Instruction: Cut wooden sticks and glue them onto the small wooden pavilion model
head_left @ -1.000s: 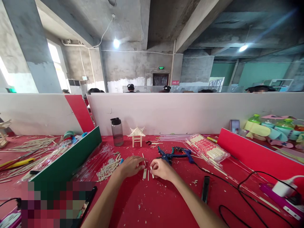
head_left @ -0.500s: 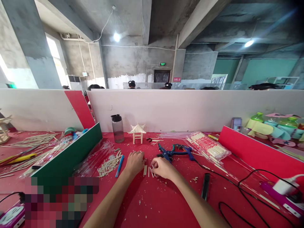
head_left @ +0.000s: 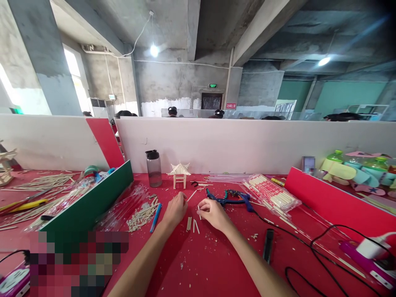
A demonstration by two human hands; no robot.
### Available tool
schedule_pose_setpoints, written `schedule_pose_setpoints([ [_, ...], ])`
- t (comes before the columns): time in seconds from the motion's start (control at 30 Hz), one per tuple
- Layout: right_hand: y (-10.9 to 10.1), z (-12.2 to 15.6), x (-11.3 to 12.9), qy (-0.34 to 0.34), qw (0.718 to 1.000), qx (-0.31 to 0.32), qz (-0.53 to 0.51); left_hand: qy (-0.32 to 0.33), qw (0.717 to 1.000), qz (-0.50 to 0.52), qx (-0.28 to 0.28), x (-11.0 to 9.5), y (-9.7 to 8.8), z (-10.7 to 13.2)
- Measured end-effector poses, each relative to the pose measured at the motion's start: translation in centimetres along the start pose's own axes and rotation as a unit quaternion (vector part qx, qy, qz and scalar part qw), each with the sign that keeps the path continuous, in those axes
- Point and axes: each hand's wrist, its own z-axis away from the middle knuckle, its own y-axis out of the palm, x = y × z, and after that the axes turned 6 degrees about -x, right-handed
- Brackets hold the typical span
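Note:
My left hand (head_left: 177, 209) pinches a thin wooden stick (head_left: 192, 195), which slants up and to the right from the fingertips. Between the fingers of my right hand (head_left: 210, 212) is a short wooden stick (head_left: 199, 212), held nearly upright. Several cut sticks (head_left: 189, 224) lie side by side on the red table just below and between both hands. Beyond the left hand stands a small stick pavilion (head_left: 180, 175) with a peaked roof. A blue glue gun (head_left: 230, 199) lies past the right hand, partly hidden by it.
Left of my arm are a blue pen (head_left: 155, 218) and a pile of stick offcuts (head_left: 140, 216). A water bottle (head_left: 154, 169) stands by the back partition. Bagged sticks (head_left: 272, 194), a black cable (head_left: 291, 232) and a black box cutter (head_left: 268, 245) lie right.
My left hand now shows a stick jutting from its fingers. The right hand has lifted a short stick off the table, slightly away from the row.

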Motion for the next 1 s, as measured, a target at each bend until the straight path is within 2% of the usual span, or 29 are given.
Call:
schedule_pose_setpoints([
  [0.07, 0.0, -0.3, 0.1, 0.032, 0.995, -0.006, -0.094, -0.023, 0.991, 0.135, -0.014, -0.3, 0.0, -0.3],
  [0.17, -0.2, -0.3, 0.5, 0.066, 0.974, -0.039, -0.213, -0.034, 0.945, 0.326, -0.006, -1.3, 0.0, -0.6],
  [0.23, -0.4, -0.2, 0.8, 0.076, 0.96, -0.051, -0.263, -0.026, 0.917, 0.398, 0.01, -2.2, 0.1, -0.4],
  [0.3, -0.4, 0.0, 1.2, 0.082, 0.953, -0.051, -0.289, -0.022, 0.903, 0.429, 0.025, -2.9, 0.1, -0.1],
  [0.43, -0.4, 0.2, 1.6, 0.087, 0.944, -0.051, -0.315, -0.028, 0.897, 0.44, 0.037, -3.7, 0.0, 0.3],
  [0.63, -0.3, 0.1, 1.5, 0.092, 0.942, -0.057, -0.319, -0.002, 0.91, 0.411, 0.05, -4.2, -1.1, 0.4],
  [0.8, -0.7, -0.2, 1.4, 0.096, 0.934, -0.078, -0.336, 0.09, 0.915, 0.386, 0.072, -4.1, -1.8, 0.6],
  [0.9, -0.9, -0.3, 1.4, 0.102, 0.932, -0.073, -0.34, 0.141, 0.939, 0.31, 0.046, -3.7, -2.0, 0.7],
  [1.0, -1.0, -0.2, 1.5, 0.098, 0.931, -0.062, -0.345, 0.163, 0.952, 0.258, 0.029, -3.4, -2.1, 0.7],
])
